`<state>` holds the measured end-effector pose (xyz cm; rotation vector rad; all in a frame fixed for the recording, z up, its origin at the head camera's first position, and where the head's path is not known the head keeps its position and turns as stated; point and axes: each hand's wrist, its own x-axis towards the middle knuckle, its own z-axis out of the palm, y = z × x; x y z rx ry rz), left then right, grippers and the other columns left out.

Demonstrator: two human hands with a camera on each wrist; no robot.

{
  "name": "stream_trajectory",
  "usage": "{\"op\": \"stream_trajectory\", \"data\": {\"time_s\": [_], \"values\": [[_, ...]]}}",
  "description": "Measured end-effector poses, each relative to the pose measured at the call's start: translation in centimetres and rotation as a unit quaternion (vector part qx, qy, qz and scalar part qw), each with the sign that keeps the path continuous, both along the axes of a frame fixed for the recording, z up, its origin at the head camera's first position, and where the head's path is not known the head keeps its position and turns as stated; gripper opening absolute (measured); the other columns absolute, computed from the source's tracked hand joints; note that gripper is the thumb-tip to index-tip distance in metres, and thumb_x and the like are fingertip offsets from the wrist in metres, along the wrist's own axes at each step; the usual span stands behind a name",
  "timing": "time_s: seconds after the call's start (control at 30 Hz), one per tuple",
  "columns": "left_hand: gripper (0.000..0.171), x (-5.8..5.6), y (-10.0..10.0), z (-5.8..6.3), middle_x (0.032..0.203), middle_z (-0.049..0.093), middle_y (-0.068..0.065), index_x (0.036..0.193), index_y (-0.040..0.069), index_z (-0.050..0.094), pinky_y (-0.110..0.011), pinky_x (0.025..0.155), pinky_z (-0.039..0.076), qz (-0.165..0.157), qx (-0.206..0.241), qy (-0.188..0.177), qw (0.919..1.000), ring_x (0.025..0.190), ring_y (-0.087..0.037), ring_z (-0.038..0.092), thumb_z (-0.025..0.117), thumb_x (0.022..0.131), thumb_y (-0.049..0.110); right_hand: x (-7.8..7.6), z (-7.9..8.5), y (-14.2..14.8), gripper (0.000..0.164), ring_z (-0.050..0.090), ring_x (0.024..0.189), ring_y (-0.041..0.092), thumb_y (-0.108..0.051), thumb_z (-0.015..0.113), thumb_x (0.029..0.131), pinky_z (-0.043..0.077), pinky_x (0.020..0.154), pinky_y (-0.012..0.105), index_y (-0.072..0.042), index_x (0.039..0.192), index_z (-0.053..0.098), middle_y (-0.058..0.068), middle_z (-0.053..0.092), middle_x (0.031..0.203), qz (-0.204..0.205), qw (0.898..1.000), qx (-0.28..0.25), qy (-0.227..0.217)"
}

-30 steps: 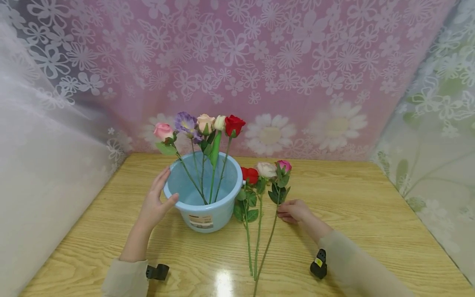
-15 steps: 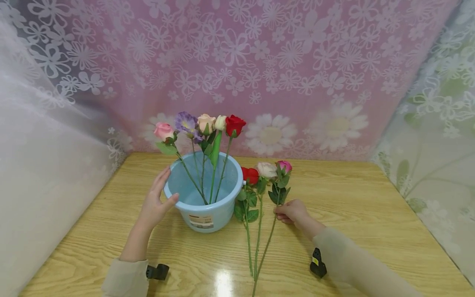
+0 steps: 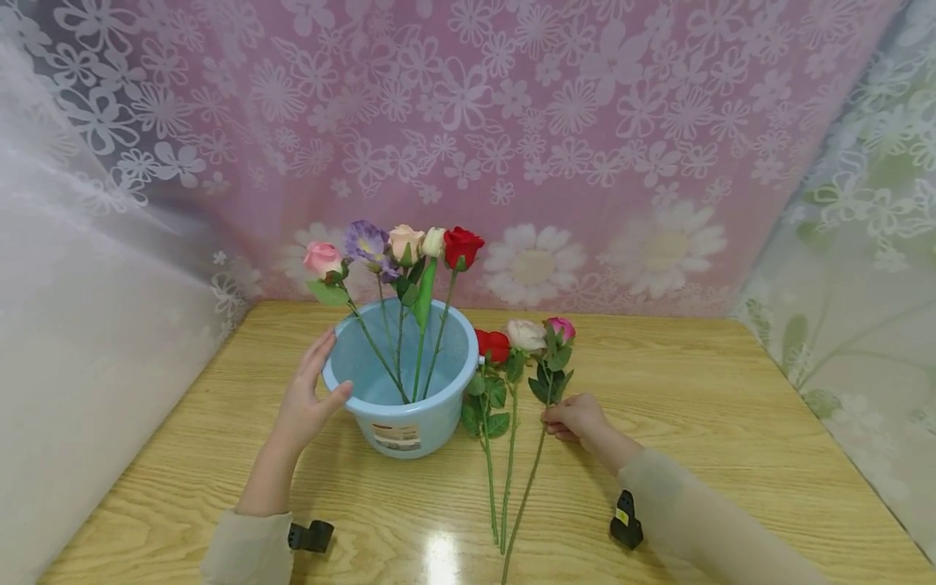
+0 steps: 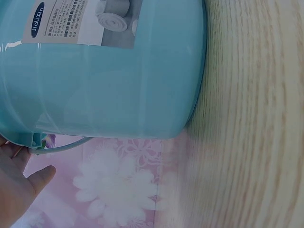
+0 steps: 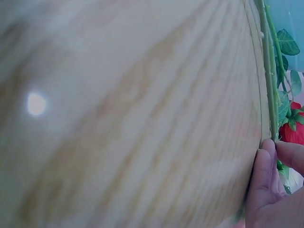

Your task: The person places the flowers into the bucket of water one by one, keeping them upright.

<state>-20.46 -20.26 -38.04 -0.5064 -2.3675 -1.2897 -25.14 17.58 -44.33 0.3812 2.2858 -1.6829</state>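
The left hand (image 3: 309, 398) lies against the left rim of a light blue bucket (image 3: 409, 431), fingers and thumb spread and fairly straight. In the left wrist view that hand (image 4: 21, 185) appears beside the bucket's rim and thin handle (image 4: 64, 147). Inside the bucket stand a pink rose (image 3: 322, 258), a purple flower (image 3: 366, 241), a peach rose (image 3: 405, 244), a white tulip (image 3: 433, 241) and a red rose (image 3: 462, 247). The right hand (image 3: 578, 421) pinches the stem of a magenta rose (image 3: 561, 328), just below its leaves, low over the table.
Left of the magenta rose, a red flower (image 3: 493, 346) and a cream rose (image 3: 525, 335) lie on the wooden table (image 3: 702, 390), stems toward the person. A pink patterned curtain (image 3: 512, 146) hangs behind, with pale sheets at both sides.
The right hand has shifted slightly left along with the magenta rose's stem. The left hand and the bucket have stayed in place.
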Motion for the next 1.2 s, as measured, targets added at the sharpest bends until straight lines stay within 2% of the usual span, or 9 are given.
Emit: {"op": "stream_trajectory", "data": {"time_s": [0.13, 0.23, 0.33, 0.43, 0.83, 1.03, 1.2], "values": [[0.066, 0.7, 0.5, 1.0, 0.139, 0.022, -0.025, 0.132, -0.012, 0.028, -0.064, 0.094, 0.016, -0.005, 0.005, 0.001, 1.0, 0.125, -0.044, 0.02, 0.058, 0.077, 0.008, 0.2, 0.2, 0.1, 0.017, 0.056, 0.049, 0.01, -0.002, 0.06, 0.079, 0.049, 0.047, 0.022, 0.011, 0.09, 0.061, 0.006, 0.06, 0.058, -0.003, 1.0, -0.02, -0.006], [0.066, 0.4, 0.3, 0.6, 0.14, 0.022, -0.021, 0.134, -0.008, 0.028, -0.063, 0.094, 0.016, -0.002, 0.002, -0.003, 1.0, 0.126, -0.041, 0.019, 0.058, 0.077, 0.009, 0.3, 0.2, 0.3, 0.022, 0.057, 0.051, 0.011, -0.002, 0.058, 0.081, 0.05, 0.049, 0.022, 0.013, 0.097, 0.058, 0.006, 0.06, 0.06, -0.004, 0.999, -0.037, -0.012], [0.067, -0.3, -0.2, -0.5, 0.142, 0.023, -0.015, 0.136, -0.003, 0.029, -0.061, 0.096, 0.017, 0.001, 0.001, -0.002, 1.0, 0.127, -0.037, 0.019, 0.06, 0.078, 0.012, 0.5, 0.3, 0.5, 0.025, 0.057, 0.052, 0.011, 0.0, 0.057, 0.081, 0.051, 0.051, 0.023, 0.014, 0.102, 0.055, 0.005, 0.059, 0.061, 0.0, 0.998, -0.058, -0.018], [0.068, -0.6, -0.5, -0.9, 0.142, 0.023, -0.012, 0.137, 0.0, 0.029, -0.061, 0.096, 0.017, -0.002, 0.003, 0.005, 1.0, 0.128, -0.035, 0.02, 0.061, 0.079, 0.018, 0.7, 0.4, 0.6, 0.026, 0.057, 0.052, 0.01, 0.002, 0.057, 0.08, 0.051, 0.053, 0.023, 0.015, 0.103, 0.053, 0.005, 0.059, 0.063, -0.008, 0.997, -0.079, -0.021], [0.068, -0.8, -0.5, -1.1, 0.142, 0.023, -0.014, 0.136, -0.001, 0.029, -0.06, 0.096, 0.017, -0.006, 0.005, 0.016, 0.9998, 0.127, -0.037, 0.02, 0.06, 0.08, 0.021, 0.9, 2.0, 1.0, 0.034, 0.058, 0.062, 0.01, 0.004, 0.053, 0.082, 0.05, 0.058, 0.019, 0.017, 0.112, 0.043, 0.006, 0.057, 0.075, -0.021, 0.989, -0.147, -0.011], [0.068, -0.7, -0.5, -1.0, 0.142, 0.023, -0.013, 0.136, -0.001, 0.029, -0.061, 0.096, 0.017, -0.005, 0.007, 0.012, 0.9999, 0.127, -0.036, 0.019, 0.06, 0.08, 0.022, 1.1, 2.5, 1.4, 0.032, 0.058, 0.061, 0.009, 0.004, 0.049, 0.086, 0.05, 0.058, 0.018, 0.02, 0.113, 0.04, 0.008, 0.058, 0.076, -0.01, 0.982, -0.188, 0.001], [0.069, -0.7, -0.5, -1.0, 0.142, 0.023, -0.012, 0.137, 0.0, 0.029, -0.06, 0.096, 0.018, -0.002, 0.002, 0.008, 1.0, 0.127, -0.035, 0.02, 0.061, 0.079, 0.021, 1.2, 3.1, 1.8, 0.019, 0.059, 0.061, 0.009, 0.004, 0.05, 0.085, 0.05, 0.058, 0.018, 0.014, 0.101, 0.049, 0.007, 0.061, 0.074, -0.008, 0.978, -0.205, 0.024]]}}
